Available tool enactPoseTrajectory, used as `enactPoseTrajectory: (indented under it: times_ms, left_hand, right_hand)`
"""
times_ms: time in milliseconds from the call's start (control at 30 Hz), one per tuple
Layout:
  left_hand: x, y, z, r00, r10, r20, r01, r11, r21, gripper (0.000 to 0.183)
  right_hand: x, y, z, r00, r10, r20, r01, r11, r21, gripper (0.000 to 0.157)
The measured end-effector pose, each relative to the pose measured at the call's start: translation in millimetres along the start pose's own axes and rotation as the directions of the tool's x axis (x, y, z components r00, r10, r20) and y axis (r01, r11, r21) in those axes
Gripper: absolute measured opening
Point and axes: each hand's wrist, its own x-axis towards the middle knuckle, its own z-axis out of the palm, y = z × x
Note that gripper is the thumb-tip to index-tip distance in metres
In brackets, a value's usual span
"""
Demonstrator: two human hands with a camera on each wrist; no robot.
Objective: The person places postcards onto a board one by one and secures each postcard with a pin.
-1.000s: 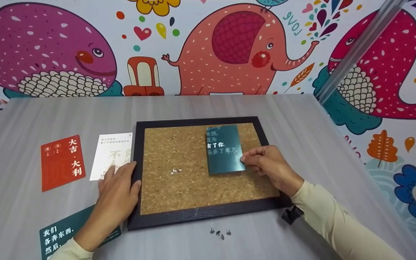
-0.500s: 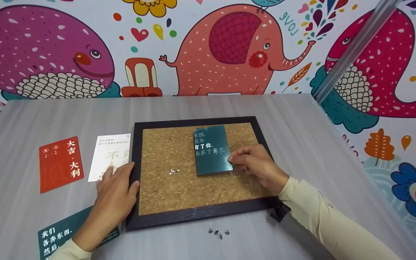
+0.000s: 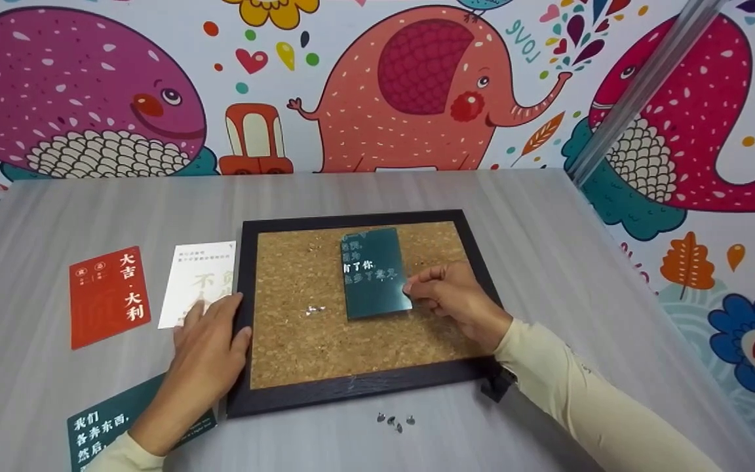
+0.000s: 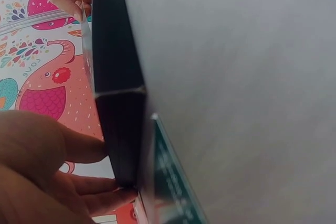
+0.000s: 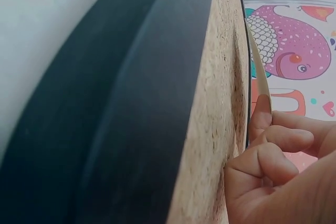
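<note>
A cork board (image 3: 299, 354) with a dark frame lies flat on the table. My right hand (image 3: 453, 298) pinches a dark green card (image 3: 374, 292) with pale lettering by its lower right edge, over the middle of the cork. In the right wrist view the card (image 5: 260, 69) shows edge-on, raised above the cork surface, between thumb and finger. My left hand (image 3: 210, 347) rests against the frame's left side, fingers extended. Seen from the left wrist, its thumb and fingertips (image 4: 89, 150) touch the black frame (image 4: 121, 129) near a corner.
Left of the board lie a red card (image 3: 105, 295), a white card (image 3: 200, 262) partly under my left hand, and another green card (image 3: 112, 419) below my forearm. Several small metal tacks (image 3: 394, 421) lie before the board. Small shiny bits (image 3: 315, 310) dot the cork. A patterned wall (image 3: 351, 131) stands behind.
My right hand has carried the green card leftward across the cork, from the right part toward the middle. My left hand has stayed at the frame's left side.
</note>
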Motion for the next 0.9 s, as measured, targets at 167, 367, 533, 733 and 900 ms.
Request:
enactPoseTrajectory:
  times_ms: [167, 367, 533, 733, 900]
  left_hand:
    - [-0.3, 0.6, -0.4, 1.0, 0.001, 0.0, -0.001, 1.0, -0.001, 0.057]
    - [-1.4, 1.4, -1.3, 1.0, -0.004, 0.007, 0.004, 1.0, -0.007, 0.057]
    - [-1.3, 1.4, -0.9, 1.0, 0.003, 0.003, -0.003, 1.0, -0.014, 0.057]
    - [-0.3, 0.4, 0.5, 0.999, 0.029, -0.022, -0.03, 0.999, -0.017, 0.055]
    - [-0.3, 0.7, -1.3, 1.0, 0.008, 0.005, -0.008, 1.0, -0.004, 0.056]
  right_hand:
    - [0.5, 0.7, 4.2, 1.0, 0.0, -0.019, 0.0, 1.0, -0.011, 0.008]
    - [0.6, -0.9, 10.6, 1.0, 0.019, -0.013, -0.019, 1.0, -0.007, 0.012]
    - [1.7, -2.9, 17.6, 1.0, 0.023, -0.003, -0.023, 1.0, 0.008, 0.012]
    - [5.7, -3.6, 26.5, 0.999, -0.013, -0.039, 0.012, 1.0, -0.017, 0.008]
    - [8.2, -4.9, 31.5, 0.999, -0.005, -0.038, 0.005, 1.0, -0.009, 0.008]
